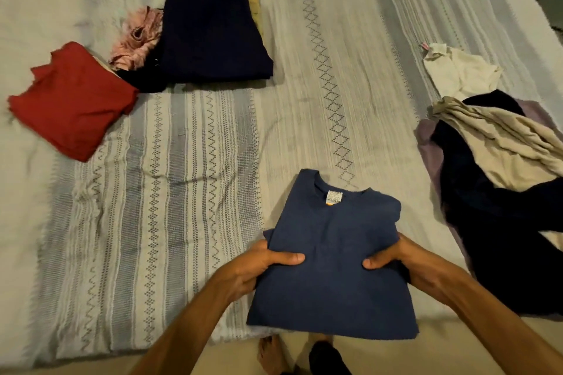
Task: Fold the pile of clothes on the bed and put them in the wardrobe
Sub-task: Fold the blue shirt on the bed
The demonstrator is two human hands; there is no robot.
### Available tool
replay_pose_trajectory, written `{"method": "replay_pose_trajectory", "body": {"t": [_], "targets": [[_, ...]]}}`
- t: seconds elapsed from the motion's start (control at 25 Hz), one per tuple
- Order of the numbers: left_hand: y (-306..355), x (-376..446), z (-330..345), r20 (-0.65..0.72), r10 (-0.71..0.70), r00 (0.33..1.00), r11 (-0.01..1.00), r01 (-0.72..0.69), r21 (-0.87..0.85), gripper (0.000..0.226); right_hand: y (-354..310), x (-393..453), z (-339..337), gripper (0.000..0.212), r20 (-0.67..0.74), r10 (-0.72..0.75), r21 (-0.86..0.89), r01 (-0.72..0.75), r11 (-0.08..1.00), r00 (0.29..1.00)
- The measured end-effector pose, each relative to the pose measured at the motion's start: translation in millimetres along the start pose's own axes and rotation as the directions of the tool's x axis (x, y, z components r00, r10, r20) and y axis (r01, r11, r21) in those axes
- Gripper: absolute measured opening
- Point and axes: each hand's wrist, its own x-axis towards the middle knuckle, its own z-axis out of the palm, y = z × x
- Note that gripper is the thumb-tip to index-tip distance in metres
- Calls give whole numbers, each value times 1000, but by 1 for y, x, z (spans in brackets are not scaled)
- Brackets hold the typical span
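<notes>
Gripping the folded blue t-shirt (332, 256) at lower centre of the frame, both hands pinch its side edges: left hand (259, 265) with thumb on top and fingers curled under the left edge, right hand (405, 262) mirrored on the right edge. Shirt sits at the near edge of the bed (189, 192), collar and label facing up, lower hem overhanging the mattress.

Risks, as judgement: grip is only at the mid-sides, so if lifted the unsupported lower half could sag and the fold open. Tucked sleeves at the upper right look loose and may slip out. Overhanging hem could drag the shirt to the floor if released here.

Folded items sit upper left: red garment (70, 100), dark navy stack (213, 30), pink crumpled piece (137, 39) beside it, apparently not folded. Unfolded pile (499, 192) at right edge is near the right arm; a wide swing could snag it. White garment (460, 70) lies apart above that pile. No wardrobe in view.
</notes>
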Motion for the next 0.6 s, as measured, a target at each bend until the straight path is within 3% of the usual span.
{"method": "replay_pose_trajectory", "body": {"t": [0.12, 0.32, 0.6], "targets": [[18, -54, -32, -88, 71, 994, 986, -83, -142, 72, -69, 7, 48, 71, 115, -7, -61, 14, 998, 993], [54, -150, -109, -283, 192, 940, 914, -276, -298, 56, -170, 33, 163, 51, 269, 49, -109, -20, 994, 962], [146, -221, -294, -493, 359, 792, 803, -532, -270, 56, -328, 117, 362, 43, 377, 5, -279, 109, 954, 926]]}}
